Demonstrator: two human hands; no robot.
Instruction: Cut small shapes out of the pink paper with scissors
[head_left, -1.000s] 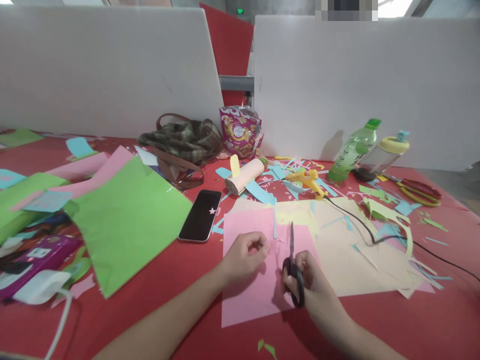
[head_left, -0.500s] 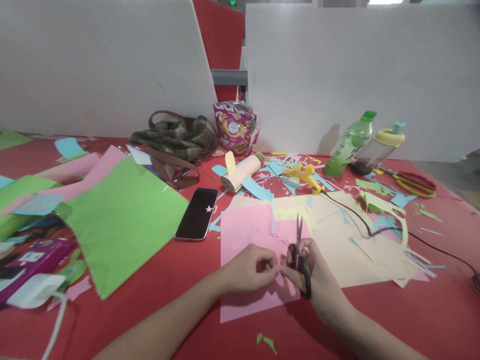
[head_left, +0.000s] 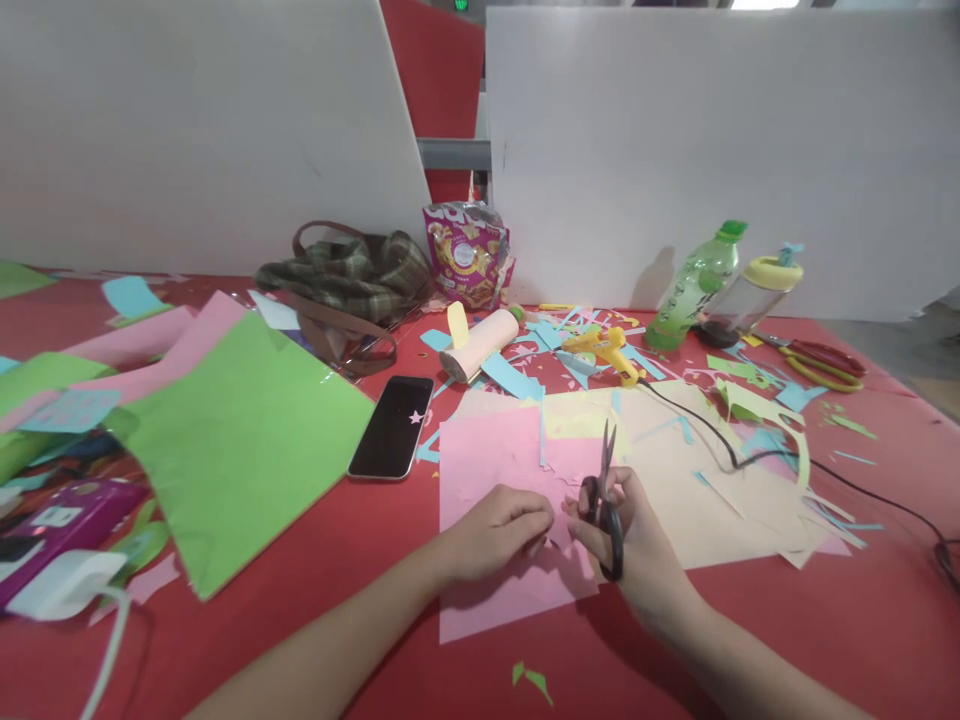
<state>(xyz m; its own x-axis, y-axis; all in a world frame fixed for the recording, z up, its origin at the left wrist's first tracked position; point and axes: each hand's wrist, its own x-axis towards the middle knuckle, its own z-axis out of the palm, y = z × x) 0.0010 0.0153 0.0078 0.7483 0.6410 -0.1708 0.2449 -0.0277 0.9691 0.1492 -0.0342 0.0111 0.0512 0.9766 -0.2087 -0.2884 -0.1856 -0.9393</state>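
Note:
My right hand [head_left: 637,540] is wrapped round a pair of scissors [head_left: 606,500] with black handles, the slim blades pointing up and away from me, slightly parted. My left hand [head_left: 502,535] is just to its left with fingers curled and pressed together; anything between them is hidden or too small to make out. A narrow gap separates the two hands. Both are above a pink sheet of paper [head_left: 472,610] that lies on the red table. Torn or cut bits of pink paper rest on that sheet, beyond my fingers.
A phone [head_left: 390,430] with a pink star on it lies left of the sheet, beside large green paper [head_left: 255,440]. Beyond are a paper-covered roll [head_left: 481,345], a yellow glue gun [head_left: 604,347] with a trailing cord, a tilted green bottle [head_left: 694,285] and red-and-yellow-handled scissors [head_left: 821,362].
My hands have drawn apart from where their fingertips met. The scissors have tilted a little to the right, and my left fingers have curled further in.

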